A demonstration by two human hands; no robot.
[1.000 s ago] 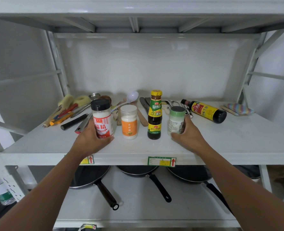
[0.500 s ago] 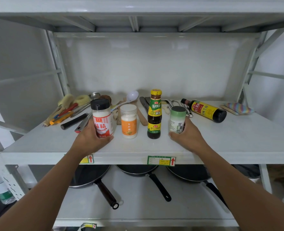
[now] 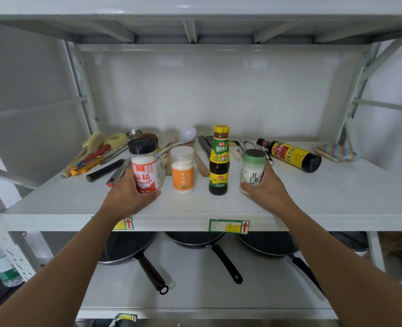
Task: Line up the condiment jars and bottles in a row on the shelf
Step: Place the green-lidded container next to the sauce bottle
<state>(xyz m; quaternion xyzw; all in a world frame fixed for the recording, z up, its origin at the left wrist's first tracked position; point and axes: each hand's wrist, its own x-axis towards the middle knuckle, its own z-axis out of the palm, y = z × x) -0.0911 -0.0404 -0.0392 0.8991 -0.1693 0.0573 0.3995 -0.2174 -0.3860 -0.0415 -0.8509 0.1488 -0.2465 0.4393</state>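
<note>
Near the front of the white shelf, upright containers stand in a row. My left hand grips the black-capped jar with a red label at the left end. Beside it stand a white jar with an orange label and a dark sauce bottle with a yellow cap. My right hand holds the green-lidded white jar at the right end. A dark soy sauce bottle with a yellow label lies on its side further back right.
Kitchen tools lie along the shelf's back: brushes and knives at left, a white ladle, wooden spatulas and metal tongs in the middle, a striped cloth at right. Three black pans sit on the shelf below.
The green-lidded jar has turned in my right hand, so its printed label now faces me. The left hand and the red-labelled jar have stayed in place.
</note>
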